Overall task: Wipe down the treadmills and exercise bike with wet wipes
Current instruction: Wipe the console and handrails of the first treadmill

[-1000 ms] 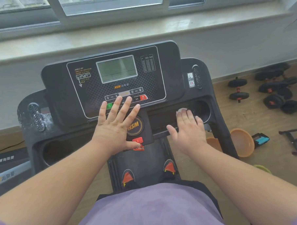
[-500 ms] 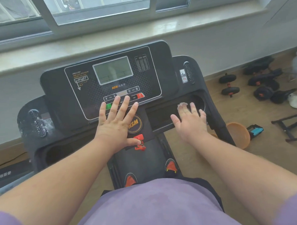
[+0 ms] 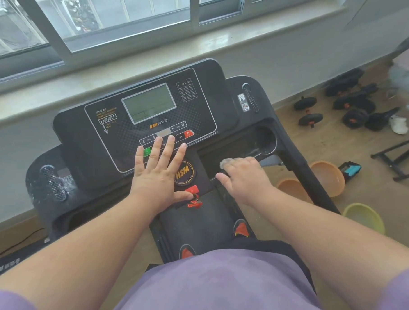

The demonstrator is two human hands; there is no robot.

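Two hands are working the treadmill console [image 3: 81, 146]: your left hand [image 3: 157, 180] is lying flat, fingers spread, over the buttons, while your right hand [image 3: 244, 179] is curling round a wet wipe [image 3: 225, 162], pressing it on the tray's edge beside the right cup holder [image 3: 265, 141]. Farther right, dumbbells [image 3: 307, 110] are lying on the floor.

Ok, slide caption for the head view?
Left hand braces flat on treadmill console; right hand rubs wipe along tray.
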